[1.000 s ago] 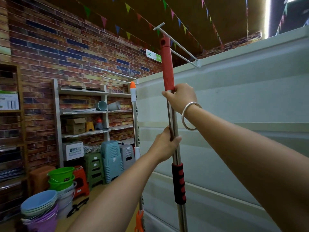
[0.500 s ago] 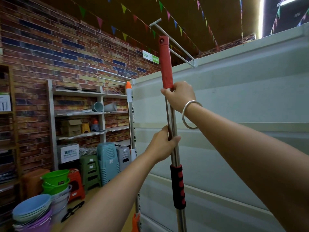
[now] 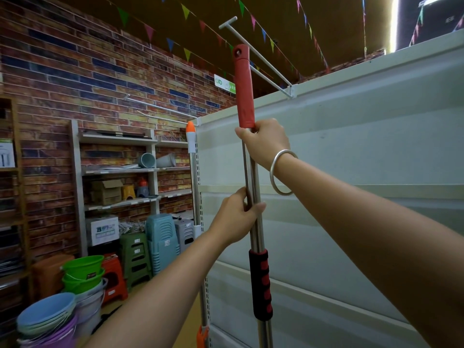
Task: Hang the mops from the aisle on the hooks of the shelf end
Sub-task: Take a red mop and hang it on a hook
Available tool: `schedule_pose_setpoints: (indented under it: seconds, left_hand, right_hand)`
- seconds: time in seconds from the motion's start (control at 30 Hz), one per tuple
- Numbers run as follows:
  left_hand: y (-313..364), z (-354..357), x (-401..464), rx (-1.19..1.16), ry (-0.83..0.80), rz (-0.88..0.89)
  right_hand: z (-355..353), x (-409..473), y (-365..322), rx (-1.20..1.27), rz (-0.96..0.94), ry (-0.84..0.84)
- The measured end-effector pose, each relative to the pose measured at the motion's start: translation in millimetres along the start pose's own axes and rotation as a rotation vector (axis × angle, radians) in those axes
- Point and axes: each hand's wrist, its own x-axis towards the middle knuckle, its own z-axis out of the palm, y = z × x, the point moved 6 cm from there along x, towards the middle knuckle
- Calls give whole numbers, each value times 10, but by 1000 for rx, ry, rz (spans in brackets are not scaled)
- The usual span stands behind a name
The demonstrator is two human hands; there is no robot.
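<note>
Head view: both hands, left hand (image 3: pixel 237 217) and right hand (image 3: pixel 267 141), grasp the red-capped steel mop handle (image 3: pixel 253 197) below the white T-ended hook (image 3: pixel 256 56).

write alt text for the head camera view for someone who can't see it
Two bare hands hold a mop handle upright before a pale shelf end panel: the right hand just below its red top grip, the left hand lower on the metal shaft. The grip's hanging hole sits near a long white hook, not yet on it.
</note>
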Motion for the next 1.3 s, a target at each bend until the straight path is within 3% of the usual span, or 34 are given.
schedule_pose_setpoints:
  seconds: [0.8, 1.3]
  left_hand:
    - [-27, -72, 23, -189, -58, 51]
    - [-14, -104, 122, -160, -61, 84]
  right_hand:
    - [13, 36, -113, -151, -7, 41]
    - [-10, 66, -129, -127, -35, 55]
